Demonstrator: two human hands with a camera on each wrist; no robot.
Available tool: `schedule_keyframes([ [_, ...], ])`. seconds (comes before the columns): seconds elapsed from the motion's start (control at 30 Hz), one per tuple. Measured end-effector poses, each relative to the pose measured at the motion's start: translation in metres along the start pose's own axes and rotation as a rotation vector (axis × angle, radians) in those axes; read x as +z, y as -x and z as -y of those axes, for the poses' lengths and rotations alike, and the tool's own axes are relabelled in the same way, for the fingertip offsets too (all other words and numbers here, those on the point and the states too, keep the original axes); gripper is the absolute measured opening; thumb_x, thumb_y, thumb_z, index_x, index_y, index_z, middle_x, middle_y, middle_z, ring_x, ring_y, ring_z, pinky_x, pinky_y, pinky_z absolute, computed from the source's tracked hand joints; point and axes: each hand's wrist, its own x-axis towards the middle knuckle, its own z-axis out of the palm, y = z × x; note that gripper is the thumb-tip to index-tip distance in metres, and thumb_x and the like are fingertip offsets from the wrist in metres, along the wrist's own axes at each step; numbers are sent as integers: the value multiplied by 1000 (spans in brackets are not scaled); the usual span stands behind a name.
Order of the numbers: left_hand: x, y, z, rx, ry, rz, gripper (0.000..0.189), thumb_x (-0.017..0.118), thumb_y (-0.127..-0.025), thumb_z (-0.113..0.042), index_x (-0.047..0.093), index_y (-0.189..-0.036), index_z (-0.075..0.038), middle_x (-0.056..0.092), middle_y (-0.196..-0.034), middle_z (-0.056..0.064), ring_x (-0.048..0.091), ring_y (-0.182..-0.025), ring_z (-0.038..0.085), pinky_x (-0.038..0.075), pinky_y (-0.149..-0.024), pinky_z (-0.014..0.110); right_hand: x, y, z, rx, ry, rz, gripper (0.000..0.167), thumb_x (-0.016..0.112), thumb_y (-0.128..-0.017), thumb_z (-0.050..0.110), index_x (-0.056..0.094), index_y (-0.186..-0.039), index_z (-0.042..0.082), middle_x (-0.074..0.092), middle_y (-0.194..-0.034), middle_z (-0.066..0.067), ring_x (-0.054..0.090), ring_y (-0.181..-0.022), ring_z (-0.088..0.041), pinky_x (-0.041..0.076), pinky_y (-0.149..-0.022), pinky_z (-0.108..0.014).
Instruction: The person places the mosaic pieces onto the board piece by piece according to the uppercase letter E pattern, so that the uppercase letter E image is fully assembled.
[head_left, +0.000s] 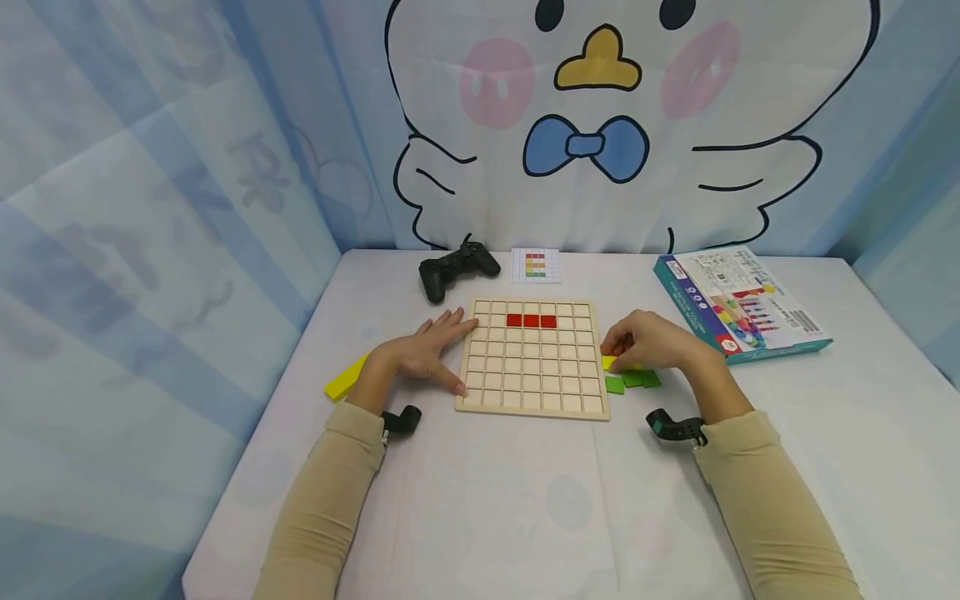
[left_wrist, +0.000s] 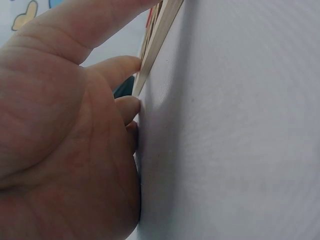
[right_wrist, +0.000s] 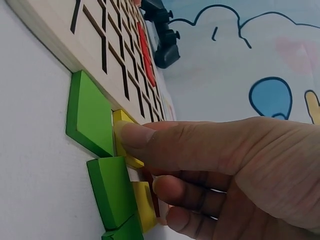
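Note:
A wooden grid board lies at the middle of the table, with three red tiles side by side near its far edge. My left hand rests spread at the board's left side, thumb at the near corner and a fingertip at the edge. At the right side, my right hand bends over a small pile of tiles. Its thumb touches a yellow tile; the index fingertip is hidden, so I cannot tell whether it pinches the tile. Green tiles lie nearest the board corner, and another yellow tile sits under the curled fingers.
Behind the board lie a black game controller and a small pattern card with coloured squares. A flat game box occupies the back right. Part of a yellow strip shows beside my left wrist. A printed curtain hangs behind the table.

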Motion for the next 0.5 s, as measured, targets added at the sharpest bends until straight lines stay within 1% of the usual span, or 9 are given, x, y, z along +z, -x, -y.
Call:
schedule_keyframes([
  [0.17, 0, 0, 0, 5, -6, -1, 126, 90, -74, -54, 12, -169, -29, -11, -177, 4, -15, -163, 24, -9, -131, 51, 0, 0, 2, 14, -6, 6, 13, 81, -89, 8, 77, -102, 9, 66, -89, -5, 56, -87, -22, 49, -77, -32],
  [0.5, 0, 1, 0, 0, -8, -1, 126, 90, -74, -54, 11, -169, -29, -12, -177, 3, -16, -163, 23, -9, -131, 51, 2, -1, 2, -9, 5, 5, 13, 80, -89, 5, 73, -98, 10, 63, -90, -5, 55, -89, -23, 49, -79, -34],
])
